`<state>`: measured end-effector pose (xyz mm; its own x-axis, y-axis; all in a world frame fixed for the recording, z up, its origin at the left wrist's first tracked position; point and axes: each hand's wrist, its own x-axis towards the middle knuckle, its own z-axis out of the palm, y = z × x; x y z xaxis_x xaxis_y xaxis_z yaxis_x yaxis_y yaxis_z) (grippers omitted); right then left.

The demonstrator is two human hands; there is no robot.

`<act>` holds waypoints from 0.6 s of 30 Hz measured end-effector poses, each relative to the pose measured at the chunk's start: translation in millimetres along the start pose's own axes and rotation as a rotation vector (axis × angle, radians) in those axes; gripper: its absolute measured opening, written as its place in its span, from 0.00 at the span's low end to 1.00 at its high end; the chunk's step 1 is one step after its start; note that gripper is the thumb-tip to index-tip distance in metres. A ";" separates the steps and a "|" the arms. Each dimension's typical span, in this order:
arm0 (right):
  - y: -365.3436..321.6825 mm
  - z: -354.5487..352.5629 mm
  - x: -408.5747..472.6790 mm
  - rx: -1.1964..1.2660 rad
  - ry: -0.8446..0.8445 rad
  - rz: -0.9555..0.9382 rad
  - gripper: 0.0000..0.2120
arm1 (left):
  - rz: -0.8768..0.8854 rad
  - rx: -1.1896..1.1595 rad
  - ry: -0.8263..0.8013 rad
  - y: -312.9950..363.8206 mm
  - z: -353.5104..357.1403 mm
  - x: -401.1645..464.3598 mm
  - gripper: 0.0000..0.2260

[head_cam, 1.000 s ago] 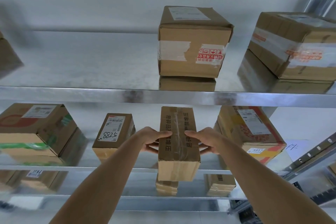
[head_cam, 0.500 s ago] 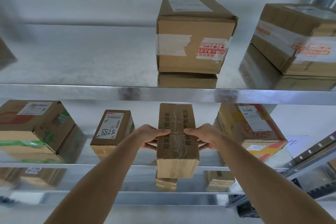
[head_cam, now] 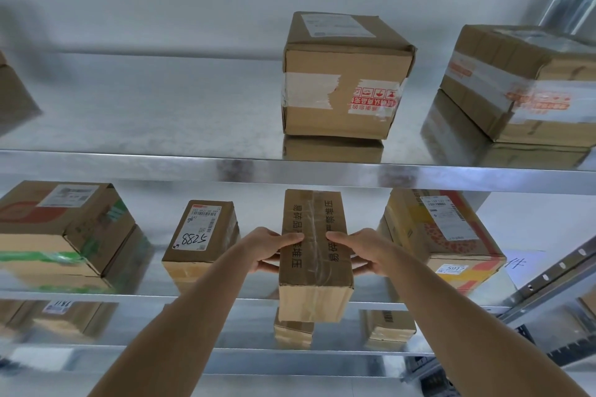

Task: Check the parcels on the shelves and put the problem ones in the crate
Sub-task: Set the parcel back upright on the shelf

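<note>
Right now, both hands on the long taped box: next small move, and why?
Probably turn it over. The left hand and right hand grip the long box by its sides, partly off the middle shelf; only its taped top and front end show.

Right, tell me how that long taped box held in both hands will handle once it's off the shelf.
The long taped box probably stays stiff: its cardboard edges look square. The glossy tape may feel slick under the thumbs. It juts past the shelf edge, so it could tip forward if the left hand or right hand loosens.
</note>
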<state>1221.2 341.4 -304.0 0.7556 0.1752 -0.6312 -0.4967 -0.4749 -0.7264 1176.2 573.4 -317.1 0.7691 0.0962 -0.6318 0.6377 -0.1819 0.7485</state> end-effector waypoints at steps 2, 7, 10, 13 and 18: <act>0.8 -1.3 -1.7 0.030 -0.008 -0.001 0.21 | 0.005 -0.008 -0.004 -1.3 0.1 -0.6 0.22; 3.8 -0.6 -3.6 0.140 -0.036 0.020 0.24 | 0.000 -0.035 -0.006 -5.0 -2.4 -0.9 0.23; 4.5 1.2 -8.0 0.173 -0.032 0.015 0.24 | 0.029 -0.043 -0.017 -5.9 -0.5 -3.8 0.21; 5.6 2.3 -10.3 0.168 -0.024 0.015 0.24 | 0.049 -0.055 -0.026 -4.7 2.5 -7.0 0.20; 9.8 2.5 -4.0 0.158 -0.003 0.007 0.28 | 0.064 -0.050 -0.032 -0.4 7.2 -10.7 0.22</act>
<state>1212.3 338.2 -309.3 0.7507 0.1753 -0.6369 -0.5632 -0.3343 -0.7557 1167.4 565.4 -312.1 0.8069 0.0550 -0.5882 0.5896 -0.1372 0.7960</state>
